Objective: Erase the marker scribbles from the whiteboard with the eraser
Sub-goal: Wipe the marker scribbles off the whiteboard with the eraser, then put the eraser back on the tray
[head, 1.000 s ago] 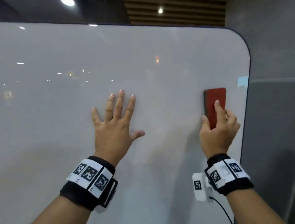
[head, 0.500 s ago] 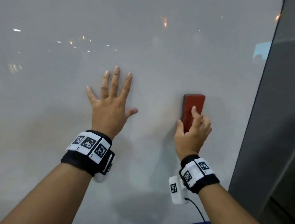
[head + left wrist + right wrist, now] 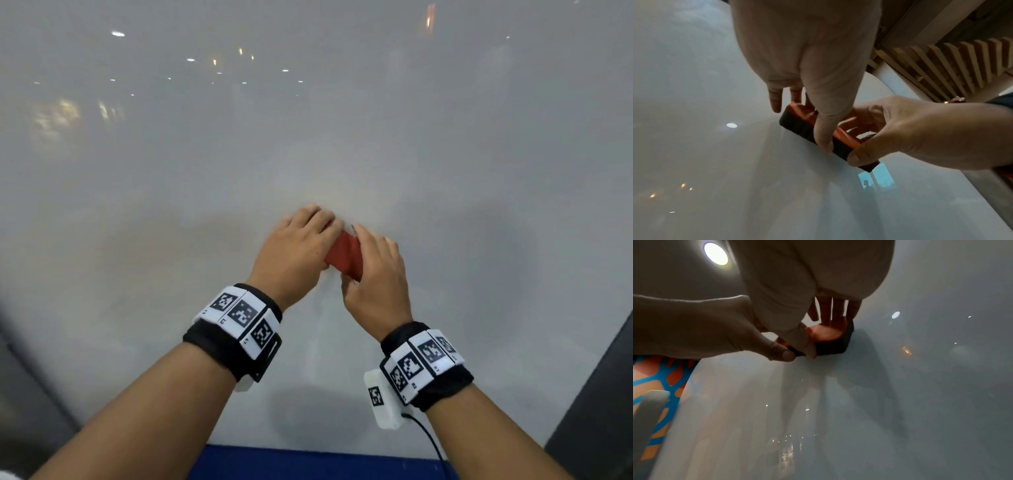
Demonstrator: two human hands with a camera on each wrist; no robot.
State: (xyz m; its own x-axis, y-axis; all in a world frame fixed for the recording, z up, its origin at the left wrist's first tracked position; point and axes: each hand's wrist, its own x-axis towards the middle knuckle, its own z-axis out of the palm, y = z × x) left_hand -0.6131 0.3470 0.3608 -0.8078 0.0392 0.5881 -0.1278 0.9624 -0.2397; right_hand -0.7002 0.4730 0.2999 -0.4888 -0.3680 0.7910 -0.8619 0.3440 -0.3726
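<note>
Fingers of my left hand [image 3: 297, 248] and right hand [image 3: 376, 274] both curl round the red eraser [image 3: 344, 254], thumbs pinching its dark felt side. It sits against the whiteboard [image 3: 308, 137], in the lower middle, above the bottom edge.

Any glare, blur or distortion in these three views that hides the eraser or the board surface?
Head: ceiling lights glint off the whiteboard, eraser sharp. Left wrist: wide-angle bending, left hand looms soft. Right wrist: lamp flare top left, eraser dim under the right hand.
</note>
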